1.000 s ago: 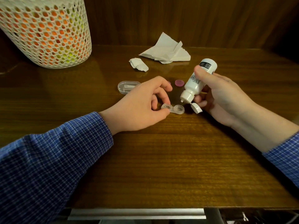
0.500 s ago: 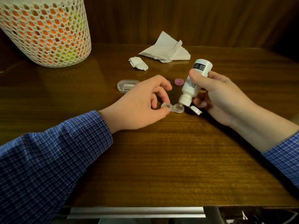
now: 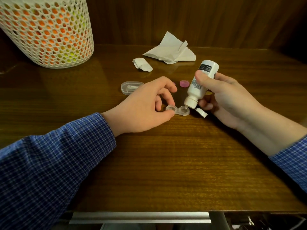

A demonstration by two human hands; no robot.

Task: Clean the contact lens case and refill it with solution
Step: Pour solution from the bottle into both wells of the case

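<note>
Left hand [image 3: 142,105]: thumb and curled fingers pinch the left well of the small clear plastic two-well contact lens case [image 3: 177,110], which lies flat on the brown wooden tabletop [image 3: 166,163] at centre frame. The left well is partly covered by the fingertips; its contents cannot be made out. The right well is uncovered and faintly glossy; whether liquid sits in it is hard to tell.

Right hand [image 3: 224,100]: fingers and thumb wrap the small white plastic solution bottle [image 3: 201,83], held tilted with the nozzle down. The nozzle tip is at the rim of the right well; contact or a slight gap cannot be told. The bottle's white flip cap [image 3: 201,112] hangs open below the nozzle, just right of the case. Label print is too small to read.

Behind the left hand's fingers, a round pink cap [image 3: 184,83] lies on the table; a second pink piece is almost wholly hidden by the index finger. A yellowish item behind the bottle is mostly hidden. Left of the caps is a clear oval plastic container [image 3: 132,87]. Farther back are a small crumpled white tissue [image 3: 142,64] and a larger creased white tissue [image 3: 171,50]. Upper left of the frame: a white mesh basket [image 3: 44,30], cut off by the edge, showing orange and yellow-green through its holes. Blue checked sleeves [image 3: 49,163] run off the lower corners.
</note>
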